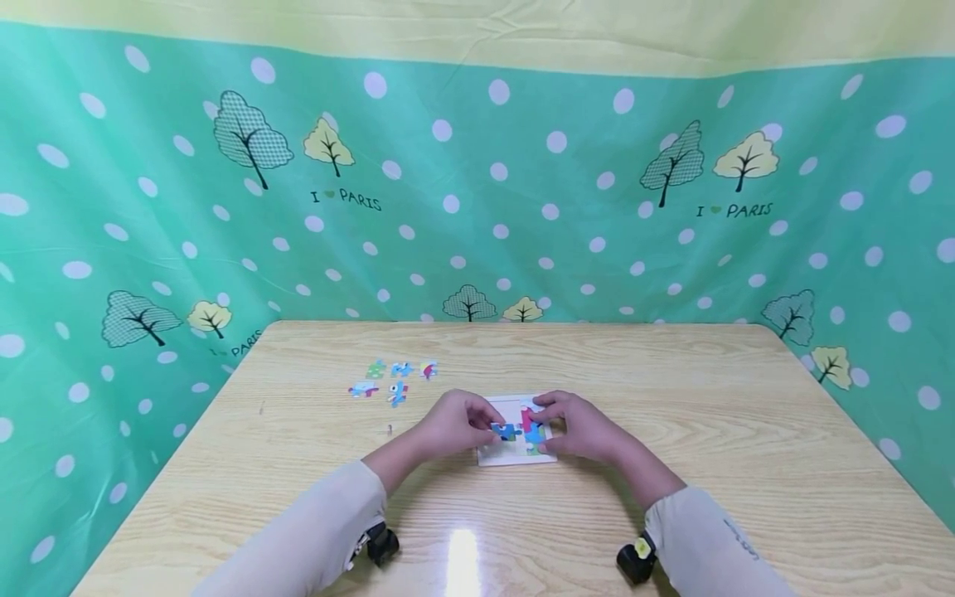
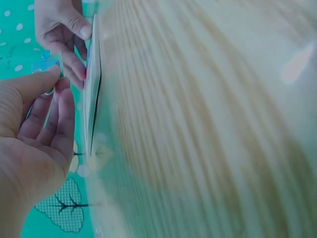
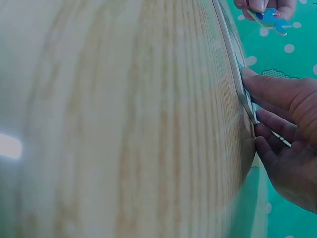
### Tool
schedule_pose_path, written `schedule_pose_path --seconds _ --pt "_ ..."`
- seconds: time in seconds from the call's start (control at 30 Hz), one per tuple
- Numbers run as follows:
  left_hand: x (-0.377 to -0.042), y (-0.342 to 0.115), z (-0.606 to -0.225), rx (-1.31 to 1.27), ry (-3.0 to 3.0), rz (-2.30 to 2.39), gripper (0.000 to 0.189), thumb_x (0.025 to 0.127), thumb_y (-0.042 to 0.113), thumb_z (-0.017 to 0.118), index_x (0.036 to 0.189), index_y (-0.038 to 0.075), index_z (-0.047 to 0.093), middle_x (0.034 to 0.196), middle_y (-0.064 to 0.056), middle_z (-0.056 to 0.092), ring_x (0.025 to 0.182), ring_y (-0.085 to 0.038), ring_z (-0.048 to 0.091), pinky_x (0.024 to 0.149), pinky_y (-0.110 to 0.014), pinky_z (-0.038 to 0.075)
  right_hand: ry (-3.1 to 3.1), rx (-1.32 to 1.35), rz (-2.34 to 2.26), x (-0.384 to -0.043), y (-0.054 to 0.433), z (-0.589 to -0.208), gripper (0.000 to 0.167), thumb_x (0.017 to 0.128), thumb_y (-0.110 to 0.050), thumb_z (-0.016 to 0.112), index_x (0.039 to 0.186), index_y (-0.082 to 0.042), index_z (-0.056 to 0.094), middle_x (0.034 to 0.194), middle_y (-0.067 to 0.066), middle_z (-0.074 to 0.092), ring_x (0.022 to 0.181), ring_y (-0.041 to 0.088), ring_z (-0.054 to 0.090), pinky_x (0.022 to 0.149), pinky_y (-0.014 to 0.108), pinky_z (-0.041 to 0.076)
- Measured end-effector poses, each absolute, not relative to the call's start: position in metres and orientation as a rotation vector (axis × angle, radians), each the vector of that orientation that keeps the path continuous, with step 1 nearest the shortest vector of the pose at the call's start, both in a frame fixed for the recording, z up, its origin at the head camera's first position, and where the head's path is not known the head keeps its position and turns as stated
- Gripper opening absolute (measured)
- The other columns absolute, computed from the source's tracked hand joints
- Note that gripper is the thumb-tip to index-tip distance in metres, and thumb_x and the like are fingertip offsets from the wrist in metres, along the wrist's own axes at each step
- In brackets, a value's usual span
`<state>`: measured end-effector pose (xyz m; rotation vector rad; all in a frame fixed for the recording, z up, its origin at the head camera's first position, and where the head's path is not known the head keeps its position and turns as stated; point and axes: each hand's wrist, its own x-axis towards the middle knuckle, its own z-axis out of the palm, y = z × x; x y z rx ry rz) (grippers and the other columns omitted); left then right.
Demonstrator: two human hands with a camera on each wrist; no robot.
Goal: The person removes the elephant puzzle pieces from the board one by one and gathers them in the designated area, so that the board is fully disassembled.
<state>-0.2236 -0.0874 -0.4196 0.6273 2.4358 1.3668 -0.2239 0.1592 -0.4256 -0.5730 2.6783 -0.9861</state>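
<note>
A white puzzle tray [image 1: 487,457] lies on the table, with joined jigsaw pieces [image 1: 534,432] along its right side. My left hand [image 1: 457,424] pinches a blue jigsaw piece [image 1: 506,431] between thumb and fingers above the tray's left part. In the left wrist view this blue piece [image 2: 45,64] is held up off the tray, its knob pointing up. My right hand [image 1: 584,425] holds the tray's right side, thumb near the front corner and fingers farther back. The right wrist view shows the thumb and fingers about the tray's edge [image 3: 233,49].
Several loose jigsaw pieces [image 1: 402,370] lie in two rows on the wooden table [image 1: 671,373], left of the tray and farther back. A small object [image 1: 389,429] lies near my left forearm. A green dotted curtain [image 1: 477,191] hangs behind the table and along its sides.
</note>
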Motion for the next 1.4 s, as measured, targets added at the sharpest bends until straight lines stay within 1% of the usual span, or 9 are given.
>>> schedule_pose_path --seconds 0.07,0.3,0.43,0.67,0.9,1.03,1.13,1.27,1.4 --pt "-0.224 -0.091 -0.418 0.625 2.439 1.378 0.014 0.082 0.009 0.079 0.093 0.016 0.076 0.086 0.007 0.07 0.079 -0.013 0.064 0.071 -0.027 0.054 2.678 -0.569 -0.988 -0.224 0.159 -0.425 0.041 0.079 -0.013 0.082 0.118 -0.011 0.071 0.139 0.005 0.052 0.134 0.033 0.041 0.109 0.051 0.033" --pt "-0.226 -0.102 -0.412 0.603 2.437 1.437 0.013 0.083 0.009 0.078 0.095 0.014 0.077 0.082 0.003 0.068 0.074 -0.016 0.057 0.059 -0.026 0.049 2.671 -0.555 -0.99 -0.222 0.158 -0.424 0.041 0.079 -0.013 0.082 0.119 -0.011 0.071 0.141 0.005 0.05 0.135 0.034 0.038 0.11 0.052 0.031" --pt "-0.227 -0.107 -0.409 0.582 2.461 1.442 0.012 0.083 0.01 0.078 0.095 0.015 0.077 0.082 0.002 0.068 0.075 -0.016 0.057 0.061 -0.027 0.048 2.674 -0.549 -0.988 -0.222 0.159 -0.424 0.041 0.079 -0.013 0.082 0.119 -0.01 0.071 0.141 0.004 0.05 0.136 0.034 0.038 0.11 0.051 0.031" --pt "-0.226 -0.117 -0.406 0.538 2.477 1.465 0.012 0.085 0.009 0.076 0.096 0.014 0.075 0.085 0.002 0.069 0.08 -0.017 0.062 0.065 -0.029 0.052 2.671 -0.538 -1.005 -0.222 0.158 -0.425 0.041 0.079 -0.014 0.082 0.118 -0.01 0.071 0.14 0.004 0.05 0.136 0.034 0.038 0.11 0.05 0.031" --pt "-0.228 -0.127 -0.404 0.494 2.46 1.53 0.018 0.083 0.007 0.077 0.101 0.011 0.073 0.085 -0.001 0.069 0.081 -0.018 0.064 0.068 -0.029 0.055 2.672 -0.567 -1.01 -0.221 0.159 -0.424 0.042 0.079 -0.012 0.082 0.119 -0.008 0.07 0.14 0.006 0.05 0.135 0.034 0.038 0.11 0.049 0.032" --pt "-0.23 -0.131 -0.403 0.448 2.445 1.58 0.022 0.082 0.006 0.077 0.103 0.007 0.072 0.088 -0.004 0.068 0.082 -0.018 0.064 0.071 -0.031 0.057 2.668 -0.583 -1.015 -0.22 0.16 -0.424 0.042 0.079 -0.012 0.082 0.119 -0.007 0.07 0.14 0.007 0.05 0.135 0.035 0.038 0.11 0.05 0.032" --pt "-0.232 -0.134 -0.403 0.412 2.444 1.604 0.022 0.082 0.005 0.077 0.104 0.006 0.072 0.09 -0.005 0.068 0.083 -0.019 0.064 0.072 -0.032 0.057 2.667 -0.574 -1.021 -0.221 0.16 -0.425 0.042 0.079 -0.012 0.082 0.119 -0.008 0.07 0.14 0.006 0.05 0.135 0.035 0.038 0.11 0.05 0.032" --pt "-0.233 -0.139 -0.403 0.366 2.456 1.611 0.025 0.081 0.004 0.077 0.105 0.008 0.072 0.091 -0.006 0.067 0.084 -0.02 0.064 0.073 -0.032 0.057 2.675 -0.558 -1.015 -0.222 0.159 -0.426 0.041 0.079 -0.013 0.082 0.118 -0.009 0.071 0.14 0.004 0.051 0.136 0.034 0.038 0.11 0.049 0.032" --pt "-0.236 -0.145 -0.404 0.357 2.468 1.63 0.028 0.081 0.005 0.077 0.109 0.005 0.07 0.094 -0.006 0.067 0.085 -0.019 0.064 0.073 -0.032 0.057 2.675 -0.558 -1.014 -0.222 0.159 -0.426 0.041 0.079 -0.013 0.082 0.118 -0.009 0.071 0.14 0.004 0.051 0.136 0.033 0.038 0.11 0.048 0.032"
